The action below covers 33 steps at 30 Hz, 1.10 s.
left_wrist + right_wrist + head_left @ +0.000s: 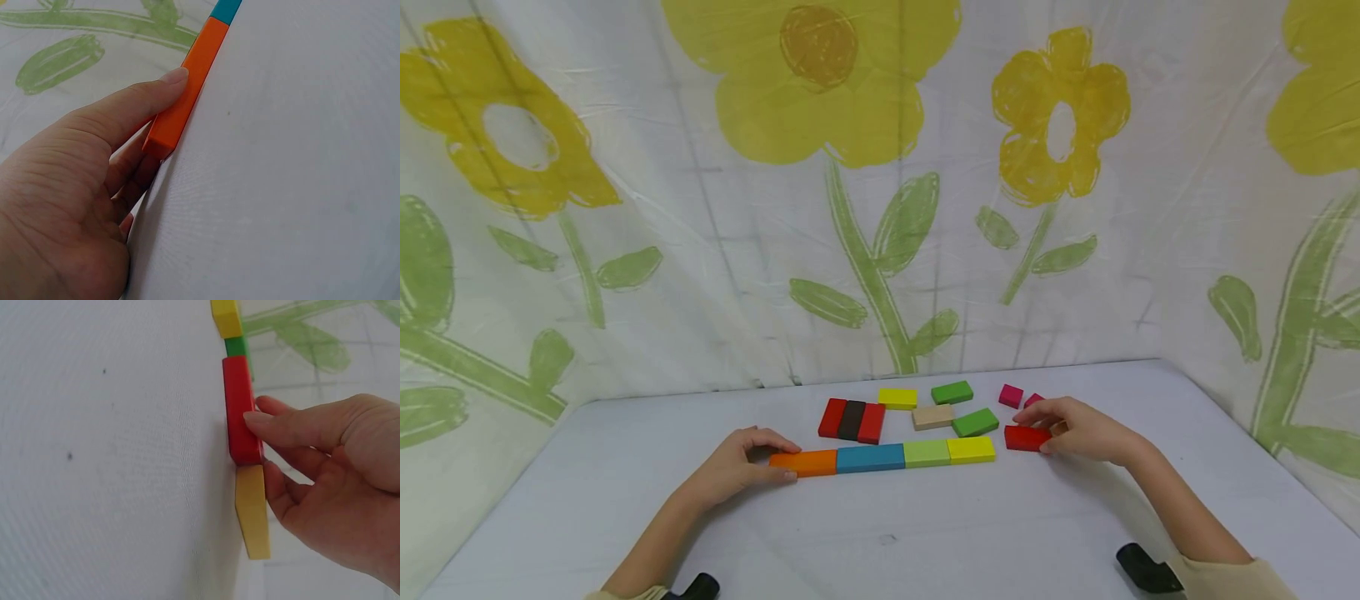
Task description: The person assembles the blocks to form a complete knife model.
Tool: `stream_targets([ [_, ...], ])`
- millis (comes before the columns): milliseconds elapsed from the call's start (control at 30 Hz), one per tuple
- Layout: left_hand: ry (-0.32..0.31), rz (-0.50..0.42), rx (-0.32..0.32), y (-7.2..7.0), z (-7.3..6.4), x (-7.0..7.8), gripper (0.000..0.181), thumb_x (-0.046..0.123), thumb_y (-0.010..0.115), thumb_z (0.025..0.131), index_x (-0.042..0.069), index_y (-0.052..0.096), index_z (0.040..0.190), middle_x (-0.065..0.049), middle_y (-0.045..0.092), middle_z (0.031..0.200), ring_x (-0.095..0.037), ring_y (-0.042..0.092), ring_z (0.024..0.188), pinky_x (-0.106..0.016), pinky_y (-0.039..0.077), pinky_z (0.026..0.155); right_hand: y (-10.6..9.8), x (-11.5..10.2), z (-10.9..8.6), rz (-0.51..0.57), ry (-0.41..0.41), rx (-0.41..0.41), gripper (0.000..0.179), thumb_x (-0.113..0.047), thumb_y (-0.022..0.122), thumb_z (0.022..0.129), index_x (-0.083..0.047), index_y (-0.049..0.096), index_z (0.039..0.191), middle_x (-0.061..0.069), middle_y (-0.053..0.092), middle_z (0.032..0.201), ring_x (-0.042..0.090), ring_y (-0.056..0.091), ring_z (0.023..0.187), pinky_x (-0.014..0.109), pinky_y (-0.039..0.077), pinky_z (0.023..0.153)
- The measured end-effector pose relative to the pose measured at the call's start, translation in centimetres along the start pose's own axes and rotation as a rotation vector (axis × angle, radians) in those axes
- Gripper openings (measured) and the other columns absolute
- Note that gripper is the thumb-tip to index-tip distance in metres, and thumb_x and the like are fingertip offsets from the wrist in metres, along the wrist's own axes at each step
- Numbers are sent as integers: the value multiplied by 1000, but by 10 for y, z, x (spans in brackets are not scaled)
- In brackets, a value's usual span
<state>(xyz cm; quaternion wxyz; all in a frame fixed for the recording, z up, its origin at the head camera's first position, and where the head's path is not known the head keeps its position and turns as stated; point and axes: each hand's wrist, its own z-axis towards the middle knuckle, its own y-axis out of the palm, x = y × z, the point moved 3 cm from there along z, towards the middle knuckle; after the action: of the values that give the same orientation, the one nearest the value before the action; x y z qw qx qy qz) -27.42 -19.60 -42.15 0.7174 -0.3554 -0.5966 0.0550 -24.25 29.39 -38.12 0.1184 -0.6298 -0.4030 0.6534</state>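
Observation:
At the left end of a row of blocks, my left hand pinches an orange block between thumb and fingers. Touching it end to end are a blue block, a light green block and a yellow block. Right of the row, across a small gap, my right hand grips a red block lying on the table. In the right wrist view a tan block sits at the end of that red block, beside the fingers; the hand hides it in the head view.
Behind the row stand two red blocks with a black block between them. A second yellow block, a beige block, two green blocks and small pink blocks lie nearby. A flowered curtain borders the white table.

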Motion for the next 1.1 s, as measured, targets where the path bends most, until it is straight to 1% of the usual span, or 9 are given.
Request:
stream_targets([
  [67,-3,7,-1,1,0,0,30,20,86,86,11,81,114,-4,74,110,-26,56,109,-44,46,95,0,0,0,-9,-10,-1,42,1,76,90,3,67,130,22,65,129,34,59,117,44,60,93],
  [167,-5,10,-1,1,1,0,30,21,85,87,11,81,114,-4,74,110,-26,56,109,-44,46,95,1,0,1,-21,-8,18,41,-3,79,89,3,68,129,20,66,126,31,59,114,38,60,90],
  [300,-1,12,-2,0,1,0,29,20,85,87,11,81,115,-5,74,111,-26,56,109,-44,46,95,2,0,2,-36,10,62,38,-7,82,89,2,71,125,17,68,120,28,59,108,29,58,81],
  [400,3,9,-5,-1,1,0,29,20,85,88,10,81,115,-5,74,111,-27,56,109,-44,47,95,3,-1,3,-41,11,79,35,-6,81,89,3,71,122,17,67,116,26,59,104,26,57,77],
  [633,1,9,-5,-2,1,0,29,20,84,88,10,80,115,-5,74,111,-27,56,109,-43,47,95,6,-6,4,-63,-5,85,32,-6,81,89,2,73,119,15,67,113,25,58,101,25,56,74],
  [867,20,12,-7,-2,0,-1,28,20,84,88,9,80,114,-6,74,111,-27,57,108,-44,47,94,11,-7,6,-85,-51,78,29,-7,81,89,1,74,116,11,69,108,22,59,97,24,56,74],
  [1100,18,10,-7,-1,1,-3,29,20,85,88,10,80,114,-6,74,111,-27,57,109,-45,47,95,13,-11,5,-56,-60,61,30,-6,82,89,0,74,117,10,70,110,23,60,100,23,56,77],
])
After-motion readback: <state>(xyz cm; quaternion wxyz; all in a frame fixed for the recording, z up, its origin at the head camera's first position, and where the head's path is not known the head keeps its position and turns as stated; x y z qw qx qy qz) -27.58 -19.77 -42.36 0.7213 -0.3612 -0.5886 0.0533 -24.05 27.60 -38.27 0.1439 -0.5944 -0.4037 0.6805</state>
